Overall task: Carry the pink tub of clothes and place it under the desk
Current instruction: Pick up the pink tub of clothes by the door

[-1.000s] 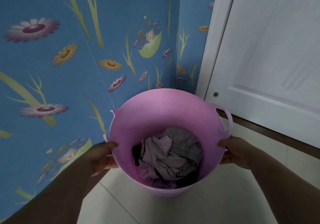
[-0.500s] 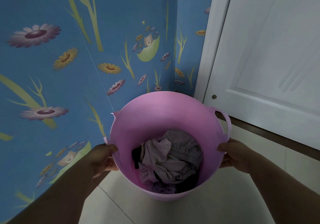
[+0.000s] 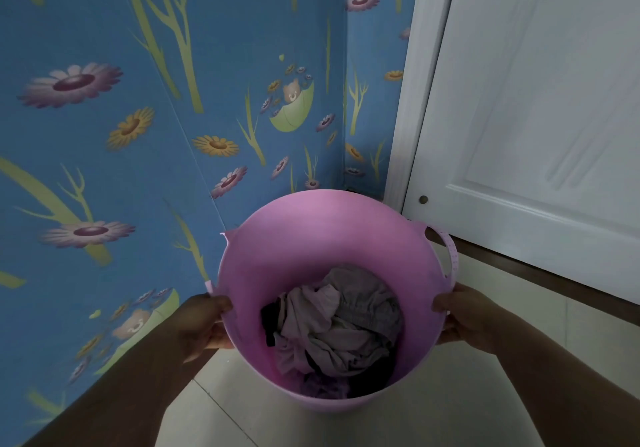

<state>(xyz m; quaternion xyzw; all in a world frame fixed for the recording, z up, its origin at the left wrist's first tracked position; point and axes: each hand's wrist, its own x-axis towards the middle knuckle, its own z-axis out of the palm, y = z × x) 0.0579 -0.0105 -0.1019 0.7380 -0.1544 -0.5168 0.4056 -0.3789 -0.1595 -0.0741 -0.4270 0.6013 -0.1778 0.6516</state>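
Observation:
A round pink tub (image 3: 311,235) sits in the lower middle of the view, over pale floor tiles. Crumpled clothes (image 3: 336,322) in mauve, grey and black lie in its bottom. My left hand (image 3: 202,325) grips the tub's left rim, thumb over the edge. On the opposite side my right hand (image 3: 464,315) grips the right rim just below the tub's loop handle (image 3: 450,252). No desk is in view.
A blue wall (image 3: 138,135) with flower wallpaper runs along the left and meets a corner behind the tub. At the right stands a white door (image 3: 536,135) with its frame. Pale tiled floor (image 3: 433,422) spreads beneath.
The tub and both hands have sunk slightly lower in the view, and the wall corner looks a little closer. Both hands keep the same grip.

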